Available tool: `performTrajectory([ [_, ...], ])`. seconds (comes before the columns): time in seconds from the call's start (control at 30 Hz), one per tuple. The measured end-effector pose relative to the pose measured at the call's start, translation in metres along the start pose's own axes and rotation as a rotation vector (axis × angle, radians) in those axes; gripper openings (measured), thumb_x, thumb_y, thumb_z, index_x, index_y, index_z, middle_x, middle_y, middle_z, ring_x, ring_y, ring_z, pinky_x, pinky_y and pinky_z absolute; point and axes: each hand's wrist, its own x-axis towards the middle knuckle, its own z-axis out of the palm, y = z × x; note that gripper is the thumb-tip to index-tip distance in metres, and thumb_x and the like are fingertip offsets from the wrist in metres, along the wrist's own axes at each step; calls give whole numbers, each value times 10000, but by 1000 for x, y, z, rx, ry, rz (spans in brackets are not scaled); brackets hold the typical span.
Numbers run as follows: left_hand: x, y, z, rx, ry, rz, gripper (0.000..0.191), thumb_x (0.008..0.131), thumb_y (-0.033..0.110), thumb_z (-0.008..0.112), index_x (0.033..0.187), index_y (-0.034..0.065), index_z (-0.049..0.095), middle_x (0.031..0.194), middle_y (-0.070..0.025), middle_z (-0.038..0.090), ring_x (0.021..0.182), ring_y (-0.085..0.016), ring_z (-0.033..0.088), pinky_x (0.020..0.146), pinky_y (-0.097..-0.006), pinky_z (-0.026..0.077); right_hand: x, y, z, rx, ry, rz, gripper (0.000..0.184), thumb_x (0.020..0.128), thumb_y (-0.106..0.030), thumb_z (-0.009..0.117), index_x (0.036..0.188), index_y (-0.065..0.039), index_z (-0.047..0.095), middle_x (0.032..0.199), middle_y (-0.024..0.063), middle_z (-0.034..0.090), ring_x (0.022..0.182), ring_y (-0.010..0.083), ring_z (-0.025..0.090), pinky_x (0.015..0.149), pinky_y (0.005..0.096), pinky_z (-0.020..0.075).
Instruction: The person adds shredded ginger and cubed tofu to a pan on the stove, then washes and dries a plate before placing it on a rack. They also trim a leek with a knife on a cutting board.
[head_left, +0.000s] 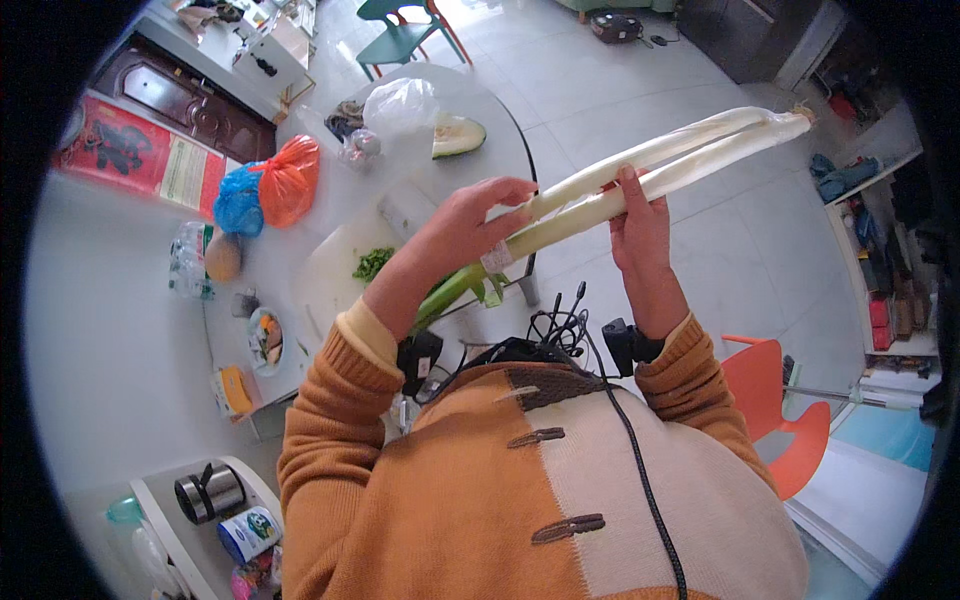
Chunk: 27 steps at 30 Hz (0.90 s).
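Observation:
Two long leeks or large green onions (705, 146) lie side by side in my hands, their white root ends up at the right and green ends down at the left. My right hand (645, 217) grips a stalk near the middle, thumb on top. The fingers of my left hand (487, 217) curl at the paler green part; whether they close on it is hard to tell. A pale band (496, 257) wraps the stalks just below that hand. Chopped greens (373, 264) rest on a white cutting board (330, 259), beside a wide blade (405, 206).
On the table (480, 97) are a cut melon (457, 136), a clear plastic bag (401, 109), red (291, 184) and blue (240, 201) bags, and a plate of food (265, 341). An orange chair (772, 420) stands at the right, a green chair (397, 45) beyond the table.

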Motion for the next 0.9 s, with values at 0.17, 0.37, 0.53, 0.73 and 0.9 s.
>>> performTrajectory([
  [0.17,11,-6,8,-59,-66,-144,336,855,184,645,1149,31,591,953,-113,655,901,-178,612,833,-325,483,5,4,2,-6,33,9,317,900,-188,634,1138,-58,470,970,45,564,887,131,577,778,279,514],
  [0.37,11,-18,12,-21,-83,-185,336,867,154,633,1178,41,572,995,-75,641,920,-138,592,859,-313,478,10,8,-8,21,1,30,361,897,-184,635,1163,-25,448,961,87,578,881,172,586,809,307,507],
  [0.53,9,-19,18,12,-20,-168,350,871,172,638,1191,53,562,982,-78,639,898,-142,588,837,-310,482,8,15,-11,4,-28,68,356,926,-178,591,1216,-40,436,1068,60,553,969,144,571,866,291,509],
  [0.73,24,-9,45,22,93,-141,348,884,197,628,1192,54,550,1026,-103,641,904,-165,608,803,-327,492,-8,31,-5,-74,-66,103,404,932,-162,577,1264,-24,393,1117,79,531,1010,159,556,863,292,498],
  [0.9,22,-10,61,136,219,-60,294,902,201,570,1155,55,544,1006,-159,612,880,-280,619,767,-376,490,-8,41,-21,-260,-191,121,400,930,-179,581,1246,-7,407,1091,76,542,974,160,566,816,276,497],
])
